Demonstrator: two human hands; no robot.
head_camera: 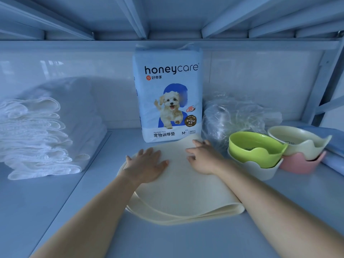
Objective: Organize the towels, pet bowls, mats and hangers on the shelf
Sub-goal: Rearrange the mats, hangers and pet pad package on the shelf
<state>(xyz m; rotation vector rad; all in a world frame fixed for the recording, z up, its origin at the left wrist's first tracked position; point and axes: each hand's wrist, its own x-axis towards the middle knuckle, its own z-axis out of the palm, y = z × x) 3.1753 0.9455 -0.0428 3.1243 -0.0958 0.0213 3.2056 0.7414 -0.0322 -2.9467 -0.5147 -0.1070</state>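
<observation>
Pale metal shelving fills the view, its lower shelf (55, 211) carrying pet supplies beneath the ribbed underside of the board above. At centre, a person's left hand (147, 164) and right hand (202, 159) press side by side on a folded cream mat (186, 194). The mat lies flat on the shelf, its layered edges showing on the near side. Neither hand has a grip on anything: the fingers are spread and laid out straight, palms down on the mat's top surface. Directly behind the mat, at its far edge, a pack of honeycare training pads (169, 94) stands upright before the back wall, printed with a running puppy. To the left, well apart from the mat, a stack of folded white towels (37, 138) sits with its scalloped edges fanned toward the camera. To the right of the pack is a crumpled clear plastic bag (236, 112); what it holds cannot be told. In front of the bag, a green bowl (255, 148) nests in a white bowl (258, 171), just beside the right forearm. Next to that pair, a cream bowl (297, 140) nests in a pink bowl (301, 163). Blue cloth (333, 144) lies at the far right edge of the shelf, just beyond the pink bowl.
</observation>
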